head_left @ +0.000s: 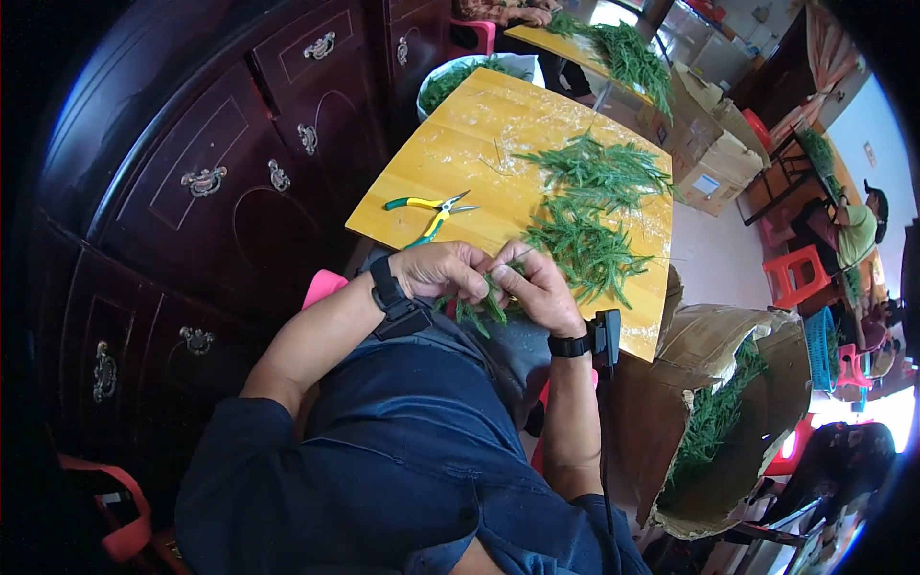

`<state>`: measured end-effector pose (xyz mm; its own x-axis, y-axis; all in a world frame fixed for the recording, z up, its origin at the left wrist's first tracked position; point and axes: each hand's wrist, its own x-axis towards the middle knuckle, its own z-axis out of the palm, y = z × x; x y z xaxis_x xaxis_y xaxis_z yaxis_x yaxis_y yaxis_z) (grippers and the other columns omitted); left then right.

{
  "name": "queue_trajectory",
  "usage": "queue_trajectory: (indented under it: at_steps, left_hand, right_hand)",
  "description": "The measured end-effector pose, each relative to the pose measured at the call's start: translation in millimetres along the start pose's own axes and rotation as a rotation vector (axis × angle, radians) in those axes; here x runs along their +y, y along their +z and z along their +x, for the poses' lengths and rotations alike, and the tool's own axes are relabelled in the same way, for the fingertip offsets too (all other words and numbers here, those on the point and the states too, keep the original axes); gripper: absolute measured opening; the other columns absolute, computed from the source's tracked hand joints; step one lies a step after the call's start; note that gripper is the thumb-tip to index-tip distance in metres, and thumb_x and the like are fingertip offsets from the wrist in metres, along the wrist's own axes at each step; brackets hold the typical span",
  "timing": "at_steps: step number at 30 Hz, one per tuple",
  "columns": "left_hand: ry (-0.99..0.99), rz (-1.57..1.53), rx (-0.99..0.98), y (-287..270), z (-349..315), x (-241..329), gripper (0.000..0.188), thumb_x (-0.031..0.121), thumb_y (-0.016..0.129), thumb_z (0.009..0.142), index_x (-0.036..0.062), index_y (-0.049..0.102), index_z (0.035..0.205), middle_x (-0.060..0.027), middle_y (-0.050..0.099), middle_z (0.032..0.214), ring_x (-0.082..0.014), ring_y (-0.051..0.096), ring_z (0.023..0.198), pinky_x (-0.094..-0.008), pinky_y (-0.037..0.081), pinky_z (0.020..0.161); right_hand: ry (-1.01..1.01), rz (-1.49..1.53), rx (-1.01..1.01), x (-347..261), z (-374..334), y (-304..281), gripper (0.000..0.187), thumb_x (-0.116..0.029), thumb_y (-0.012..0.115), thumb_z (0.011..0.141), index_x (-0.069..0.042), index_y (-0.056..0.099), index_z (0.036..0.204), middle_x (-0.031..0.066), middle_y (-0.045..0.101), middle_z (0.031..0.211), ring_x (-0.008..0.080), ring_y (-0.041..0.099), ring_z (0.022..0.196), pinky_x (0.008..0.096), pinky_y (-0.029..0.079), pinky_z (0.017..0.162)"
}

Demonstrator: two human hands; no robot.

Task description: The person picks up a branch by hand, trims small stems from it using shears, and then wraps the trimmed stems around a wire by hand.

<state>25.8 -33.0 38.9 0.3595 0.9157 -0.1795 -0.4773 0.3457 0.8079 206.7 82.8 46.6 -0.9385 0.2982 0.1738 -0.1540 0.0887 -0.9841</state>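
Note:
Both hands meet over my lap at the table's near edge, holding a green artificial pine sprig (487, 314). My left hand (443, 269) has its fingers closed on the sprig, whose needles hang below the fingers. Pinched thumb to forefinger, my right hand (539, 287) grips the same sprig from the other side. Just beyond the left hand lie long-nose pliers (431, 213) with yellow and green handles, jaws apart. Two heaps of loose green sprigs, a farther heap (602, 171) and a nearer heap (586, 247), rest on the table's right half.
Pale scraps dot the yellow wooden table (450, 144). A dark wooden cabinet (225, 206) stands at left. An open carton (671, 383) of greenery is beside my right arm; a white-lined tub (525, 69) sits beyond the table. Other people work at farther tables.

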Motion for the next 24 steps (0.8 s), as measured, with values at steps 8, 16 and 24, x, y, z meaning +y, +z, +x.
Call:
queue_trajectory:
  at_steps: [8,16,24]
  left_hand:
    - [0.652,1.585,0.892,15.4,5.4,-11.9,0.017,0.005,0.068,0.074,0.0064,0.052,0.070,-0.0081,0.059,0.067,-0.0278,0.061,0.063,-0.0406,0.046,0.057]
    - [0.778,1.563,1.007,16.2,2.8,-12.9,0.009,0.007,0.068,0.076,0.0046,0.059,0.075,-0.0115,0.060,0.069,-0.0302,0.062,0.067,-0.0387,0.047,0.056]
    - [0.227,0.324,0.331,-21.3,-14.6,-15.2,0.016,0.013,0.064,0.089,0.0024,0.070,0.099,-0.0079,0.072,0.095,-0.0141,0.065,0.082,-0.0277,0.049,0.075]
  right_hand:
    - [0.165,-0.078,0.285,21.7,13.3,24.5,0.012,-0.012,0.056,0.099,-0.004,0.058,0.089,0.0022,0.065,0.073,0.0079,0.061,0.060,0.0224,0.048,0.053]
    - [0.070,0.264,0.304,29.7,15.4,21.8,0.015,-0.013,0.055,0.099,-0.004,0.058,0.088,0.0033,0.066,0.074,0.0079,0.061,0.061,0.0220,0.048,0.053]
    - [-0.042,-0.172,0.202,10.3,10.5,25.9,0.015,-0.013,0.055,0.100,-0.001,0.060,0.093,0.0039,0.066,0.073,0.0103,0.062,0.062,0.0243,0.051,0.058]
